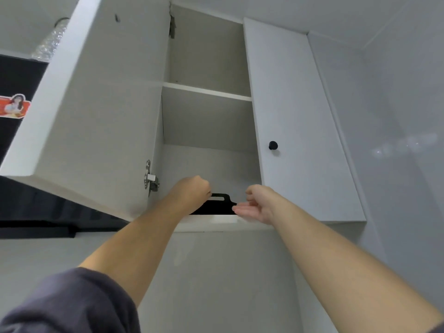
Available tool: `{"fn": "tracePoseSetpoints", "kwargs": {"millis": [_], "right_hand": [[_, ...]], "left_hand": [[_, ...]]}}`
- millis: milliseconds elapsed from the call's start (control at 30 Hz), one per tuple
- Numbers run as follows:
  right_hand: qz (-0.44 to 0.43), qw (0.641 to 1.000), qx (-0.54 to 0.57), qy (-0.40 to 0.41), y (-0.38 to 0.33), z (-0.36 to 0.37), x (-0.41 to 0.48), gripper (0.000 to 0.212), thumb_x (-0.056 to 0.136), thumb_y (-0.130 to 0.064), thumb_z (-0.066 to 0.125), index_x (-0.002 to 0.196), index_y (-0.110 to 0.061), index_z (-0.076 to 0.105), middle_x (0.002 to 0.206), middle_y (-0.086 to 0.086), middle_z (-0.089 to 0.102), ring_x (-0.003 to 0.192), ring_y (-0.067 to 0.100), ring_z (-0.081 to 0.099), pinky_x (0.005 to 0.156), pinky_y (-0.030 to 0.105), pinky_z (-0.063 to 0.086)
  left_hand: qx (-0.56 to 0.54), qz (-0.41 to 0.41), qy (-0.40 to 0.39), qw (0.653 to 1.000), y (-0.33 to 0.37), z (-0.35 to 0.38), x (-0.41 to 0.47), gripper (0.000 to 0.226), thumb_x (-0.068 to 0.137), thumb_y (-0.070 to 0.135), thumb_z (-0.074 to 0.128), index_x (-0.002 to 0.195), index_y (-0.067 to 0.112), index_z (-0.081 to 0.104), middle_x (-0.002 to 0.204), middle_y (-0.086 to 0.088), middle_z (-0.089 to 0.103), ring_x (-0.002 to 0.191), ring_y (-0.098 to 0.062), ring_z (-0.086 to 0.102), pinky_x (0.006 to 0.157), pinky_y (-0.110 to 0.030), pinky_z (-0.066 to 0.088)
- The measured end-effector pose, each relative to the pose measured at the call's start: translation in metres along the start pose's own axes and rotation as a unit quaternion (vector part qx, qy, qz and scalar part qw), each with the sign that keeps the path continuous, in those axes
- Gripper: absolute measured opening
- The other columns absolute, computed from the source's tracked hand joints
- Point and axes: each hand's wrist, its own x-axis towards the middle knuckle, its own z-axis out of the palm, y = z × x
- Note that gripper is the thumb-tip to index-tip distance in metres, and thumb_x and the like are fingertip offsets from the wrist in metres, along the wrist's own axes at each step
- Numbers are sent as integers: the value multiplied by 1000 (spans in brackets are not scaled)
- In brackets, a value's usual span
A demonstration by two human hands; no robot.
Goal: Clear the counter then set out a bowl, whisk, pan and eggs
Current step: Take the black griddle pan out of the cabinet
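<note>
Dark sleeve; left hand on black handle, right hand beside; sticker illegible

Both arms reaching up, left hand curled tight; right hand relaxed, fingers loosely extended

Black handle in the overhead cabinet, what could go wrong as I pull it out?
Only your left hand seems to grip the black handle; the right hand is open beside it, so the item could tip off the bottom shelf toward you. Most of it hides behind the shelf edge, so its weight is hard to judge. The open door hangs beside your left arm; its lower corner could catch you.
</note>
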Motion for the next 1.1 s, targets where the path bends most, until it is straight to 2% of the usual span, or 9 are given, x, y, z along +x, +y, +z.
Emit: {"fn": "tracePoseSetpoints", "kwargs": {"millis": [133,367,467,533,667,800,867,967,1100], "right_hand": [[47,992,110,-28,-3,16,21,54,98,-5,43,147,-1,18,147,30,32,126,47,47,99,49,47],[42,992,122,-16,7,40,76,47,94,-3,40,140,1,31,143,21,39,126,41,47,79,48,58],[132,988,79,-14,12,42,92,19,95,2,43,105,18,47,99,29,61,116,41,58,74,40,59],[142,988,52,-7,12,45,99,21,95,6,40,80,16,51,96,29,63,118,37,59,54,34,56],[23,1000,2,4,-8,62,97,22,98,0,36,109,14,50,135,22,52,120,34,56,74,33,60],[-67,979,-182,65,-40,81,75,15,77,-1,75,84,-4,63,72,6,74,77,18,67,49,20,51],[-100,971,-195,92,-61,86,57,13,79,1,72,79,-5,61,67,9,71,59,15,64,30,16,37],[-147,957,-220,119,-83,86,26,6,78,2,69,79,2,64,71,5,73,66,10,69,50,18,50],[-225,955,-145,127,-97,71,-26,20,84,2,41,95,-4,56,75,14,66,58,31,69,63,37,60]], "left_hand": [[7,-11,34,999,-12,8,10,25,97,16,45,92,6,68,86,-14,67,81,-32,65,71,-33,53],[77,-3,66,995,-21,23,6,27,100,22,41,103,13,66,92,-9,68,83,-29,64,68,-31,47],[55,-10,90,994,-18,23,-8,26,101,23,40,104,16,65,93,-7,68,84,-27,63,67,-30,45],[12,-36,121,992,-15,23,-19,28,101,30,38,101,18,63,93,-4,67,84,-25,62,68,-30,44],[-92,-107,169,975,-16,21,-39,29,97,43,42,114,27,59,105,5,66,97,-20,61,69,-30,41],[-185,-129,140,964,-21,18,-49,48,95,39,49,142,30,41,134,4,56,119,-21,54,85,-29,43],[-234,-123,143,954,-23,17,-48,46,93,29,51,138,31,46,128,2,61,113,-24,57,84,-29,45],[-313,-94,176,929,-24,18,-43,45,90,14,52,131,33,55,110,-4,68,98,-29,62,77,-34,50],[-242,-38,240,939,-8,14,-43,50,91,9,54,137,28,53,100,-9,71,83,-34,63,61,-29,36]]}}
